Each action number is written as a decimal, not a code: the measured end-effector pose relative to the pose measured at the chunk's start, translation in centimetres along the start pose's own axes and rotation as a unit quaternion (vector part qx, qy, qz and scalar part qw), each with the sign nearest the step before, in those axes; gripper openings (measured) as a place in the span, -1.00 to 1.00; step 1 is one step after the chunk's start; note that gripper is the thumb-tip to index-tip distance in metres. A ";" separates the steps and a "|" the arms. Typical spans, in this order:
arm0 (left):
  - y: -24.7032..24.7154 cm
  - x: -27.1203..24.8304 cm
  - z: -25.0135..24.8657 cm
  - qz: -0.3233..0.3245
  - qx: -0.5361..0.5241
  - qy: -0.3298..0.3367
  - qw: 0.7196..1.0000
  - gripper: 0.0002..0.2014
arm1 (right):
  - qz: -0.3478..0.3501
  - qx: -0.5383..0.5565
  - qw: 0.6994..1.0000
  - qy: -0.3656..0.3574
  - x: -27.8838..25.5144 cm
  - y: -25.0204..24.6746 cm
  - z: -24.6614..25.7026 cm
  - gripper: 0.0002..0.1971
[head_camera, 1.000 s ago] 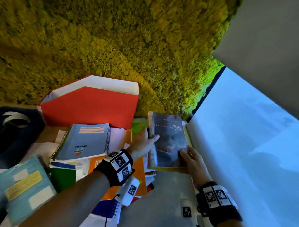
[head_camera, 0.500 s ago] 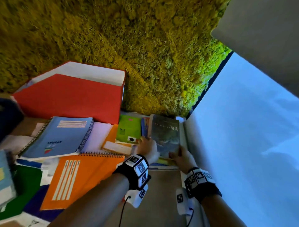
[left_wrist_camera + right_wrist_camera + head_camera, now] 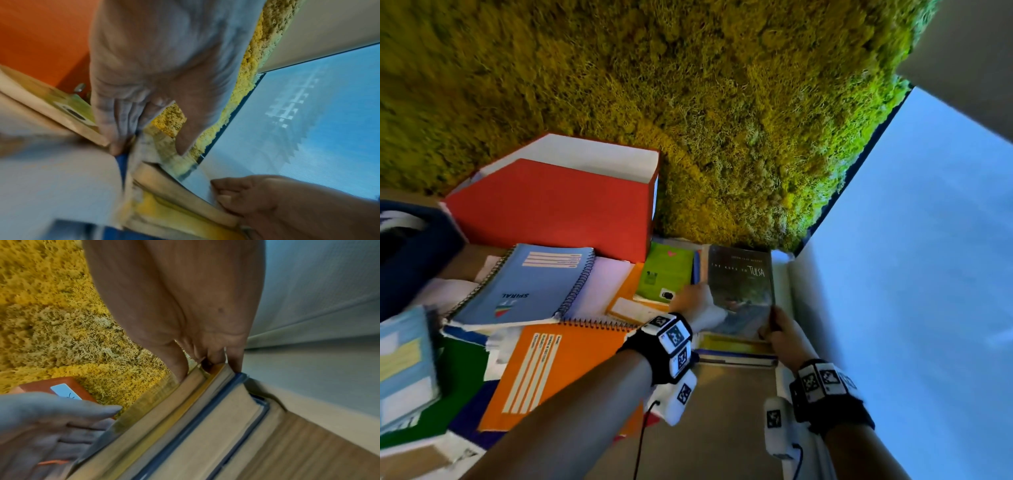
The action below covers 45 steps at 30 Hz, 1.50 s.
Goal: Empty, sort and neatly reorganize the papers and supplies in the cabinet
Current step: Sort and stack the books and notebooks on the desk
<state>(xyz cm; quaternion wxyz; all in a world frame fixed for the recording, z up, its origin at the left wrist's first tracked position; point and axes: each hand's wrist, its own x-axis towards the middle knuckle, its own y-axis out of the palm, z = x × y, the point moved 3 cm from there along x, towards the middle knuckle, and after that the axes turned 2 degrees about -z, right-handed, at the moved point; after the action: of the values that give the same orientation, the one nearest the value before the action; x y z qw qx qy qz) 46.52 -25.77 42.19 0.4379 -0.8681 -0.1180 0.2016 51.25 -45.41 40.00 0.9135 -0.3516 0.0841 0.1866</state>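
A dark paperback titled "The Keys to Tulsa" [image 3: 739,284] lies on top of a stack of books [image 3: 736,349] against the white side wall. My left hand [image 3: 698,305] rests against the paperback's left edge, its fingers fairly straight in the right wrist view [image 3: 51,418]. My right hand [image 3: 782,330] pinches the paperback's near right corner, thumb on the cover. In the right wrist view my right hand [image 3: 185,305] has its fingers curled at the corner of the stack [image 3: 195,426]. The left wrist view is blurred.
A red box [image 3: 551,212] stands at the back left against the moss wall [image 3: 688,102]. A green booklet [image 3: 664,274], a blue spiral notebook [image 3: 527,284] and an orange notebook [image 3: 551,370] lie left of the stack. The white wall [image 3: 893,274] closes the right side.
The dark paperback has moved away from me and down onto the stack by the moss wall. Both hands went with it, and my left hand's grip has loosened.
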 end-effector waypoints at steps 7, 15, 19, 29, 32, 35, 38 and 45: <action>-5.8 2.5 6.9 -0.093 0.095 -0.192 0.972 -0.19 | -0.117 -0.111 0.987 -0.018 -1.6 1.2 1.8 -0.66; -4.9 2.9 9.9 0.024 0.013 -0.210 0.977 0.25 | -0.249 -0.163 0.951 -0.086 -4.9 4.9 5.9 -0.63; -5.2 2.3 10.1 0.046 -0.067 -0.136 0.987 -0.26 | -0.252 -0.181 0.940 -0.142 -6.5 7.3 8.5 -0.72; -10.8 -2.0 9.4 -0.008 -0.358 -0.007 0.934 -0.83 | -0.164 0.103 0.981 -0.024 -7.9 10.7 13.5 -0.57; -13.1 -4.1 10.9 0.062 -0.426 0.067 0.900 -0.75 | -0.048 0.362 0.928 0.077 -7.9 12.1 14.1 -0.59; -14.2 -6.4 12.3 0.134 -0.417 0.130 0.890 -0.57 | -0.012 0.434 0.900 0.040 -9.0 12.9 16.5 -0.68; -13.6 -7.4 13.7 0.117 -0.309 0.187 0.925 -0.40 | -0.057 0.421 0.903 -0.063 -10.0 13.7 18.4 -0.67; -14.1 -9.4 18.7 -0.040 -0.279 0.212 0.936 -0.48 | -0.087 0.319 0.922 -0.201 -12.3 17.7 20.0 -0.36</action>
<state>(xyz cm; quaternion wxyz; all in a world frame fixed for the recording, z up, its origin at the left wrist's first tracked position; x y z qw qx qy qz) 29.29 -7.68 45.86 0.2007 -0.9725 -0.1090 -0.0457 33.31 -23.30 47.45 0.9877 -0.0026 -0.0770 0.1360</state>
